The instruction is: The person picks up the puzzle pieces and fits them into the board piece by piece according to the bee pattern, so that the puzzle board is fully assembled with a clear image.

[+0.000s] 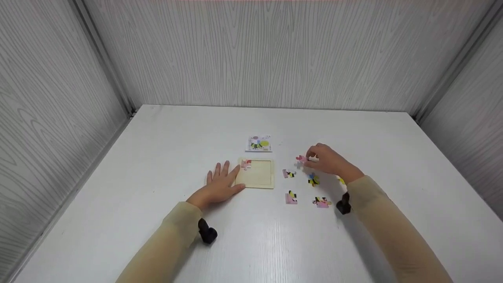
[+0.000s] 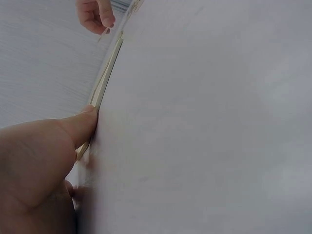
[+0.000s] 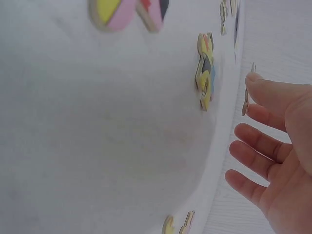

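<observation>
My left hand (image 1: 219, 186) rests on the table with spread fingers, its thumb and index finger touching the left side of a square wooden puzzle tray (image 1: 272, 173). One pink puzzle piece (image 1: 246, 164) lies in the tray's upper left corner. Right of the tray, my right hand (image 1: 329, 160) pinches a pink puzzle piece (image 1: 301, 158) between thumb and index finger, raised above the table. In the right wrist view that piece (image 3: 245, 100) shows edge-on, the other fingers loosely bent. A blue and yellow piece (image 1: 313, 179) lies just below this hand.
Loose pieces lie right of the tray: a pink and yellow one (image 1: 289, 173), another (image 1: 291, 197), a wider one (image 1: 322, 202) and a yellow one (image 1: 341, 181) partly hidden by the right arm. A bee picture card (image 1: 259, 144) lies behind the tray. Wood-grain walls (image 1: 251, 55) surround the table.
</observation>
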The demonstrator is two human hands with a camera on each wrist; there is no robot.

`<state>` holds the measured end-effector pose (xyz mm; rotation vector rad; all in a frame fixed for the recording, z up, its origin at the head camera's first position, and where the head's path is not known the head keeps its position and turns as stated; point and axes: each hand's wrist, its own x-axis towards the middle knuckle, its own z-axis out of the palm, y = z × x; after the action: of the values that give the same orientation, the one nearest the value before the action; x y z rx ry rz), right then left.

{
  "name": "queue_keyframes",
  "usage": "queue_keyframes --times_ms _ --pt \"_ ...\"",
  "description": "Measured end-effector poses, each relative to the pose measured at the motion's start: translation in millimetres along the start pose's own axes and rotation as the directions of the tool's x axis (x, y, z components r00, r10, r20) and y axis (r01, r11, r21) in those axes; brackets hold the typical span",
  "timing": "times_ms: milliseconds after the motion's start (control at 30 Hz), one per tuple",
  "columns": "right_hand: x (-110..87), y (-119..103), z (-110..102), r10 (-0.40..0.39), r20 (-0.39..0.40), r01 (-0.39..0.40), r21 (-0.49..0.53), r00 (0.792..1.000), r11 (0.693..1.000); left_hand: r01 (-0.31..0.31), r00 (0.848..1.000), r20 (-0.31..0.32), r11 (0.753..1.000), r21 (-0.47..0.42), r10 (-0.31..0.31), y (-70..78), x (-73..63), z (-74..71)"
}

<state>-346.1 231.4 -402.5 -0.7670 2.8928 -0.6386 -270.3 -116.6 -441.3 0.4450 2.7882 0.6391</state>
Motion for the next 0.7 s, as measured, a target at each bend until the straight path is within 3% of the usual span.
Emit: queue_keyframes --times_ms 200,500,700 --pt "2.2 -11.0 3.4 -0.068 -0.018 0.068 -0.001 0.998 0.998 -0.009 1.0 -0.004 1.0 -0.014 0.009 -0.1 -0.8 0.4" --pt "11.1 -29.4 10.4 -0.006 -0.014 0.006 -0.005 1.0 1.0 -0.007 1.0 -0.005 1.0 -0.018 0.007 -1.2 0.0 1.5" --pt "14.6 -39.4 15.2 -0.049 -0.029 0.048 -0.018 0.998 0.999 -0.009 1.0 -0.005 1.0 -0.022 0.009 -0.7 -0.2 1.2"
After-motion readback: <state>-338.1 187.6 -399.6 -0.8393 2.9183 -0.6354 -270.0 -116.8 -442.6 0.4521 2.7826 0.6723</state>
